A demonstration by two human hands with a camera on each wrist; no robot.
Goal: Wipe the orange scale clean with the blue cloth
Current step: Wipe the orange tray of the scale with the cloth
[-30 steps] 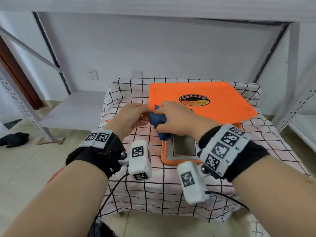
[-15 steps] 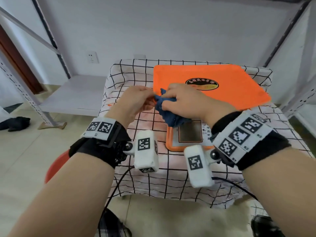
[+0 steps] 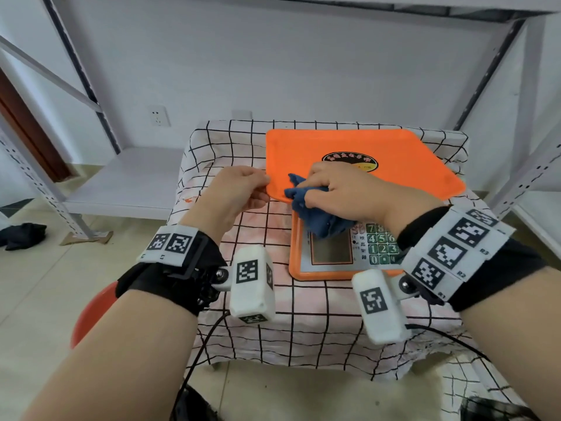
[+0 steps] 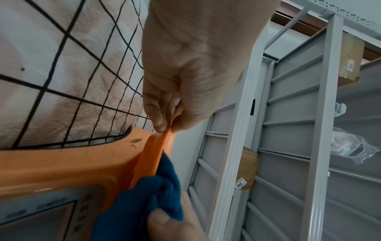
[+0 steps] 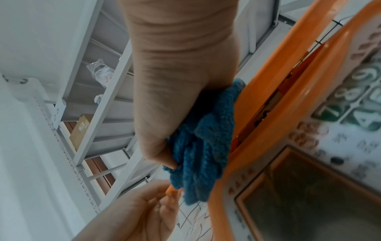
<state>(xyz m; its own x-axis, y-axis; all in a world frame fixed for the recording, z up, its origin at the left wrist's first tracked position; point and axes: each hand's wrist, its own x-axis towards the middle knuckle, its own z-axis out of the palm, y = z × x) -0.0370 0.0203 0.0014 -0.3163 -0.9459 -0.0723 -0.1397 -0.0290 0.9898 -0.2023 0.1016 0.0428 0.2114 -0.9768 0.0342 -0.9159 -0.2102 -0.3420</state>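
In the middle of the head view, on a small table with a checked tablecloth (image 3: 303,329), sits the orange scale (image 3: 425,165), its keypad and display end toward the bottom of the frame. The right hand (image 3: 343,189) has its fingers curled round the bunched blue cloth (image 3: 315,220), holding it against the platter's lower left edge, just above the display. The left hand (image 3: 236,192) pinches that same platter corner between thumb and fingers, right beside the cloth.

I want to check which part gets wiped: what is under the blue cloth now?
The blue cloth, held by the right hand, covers the orange scale platform's near-left corner and the panel's top-left. The surface beneath is hidden.
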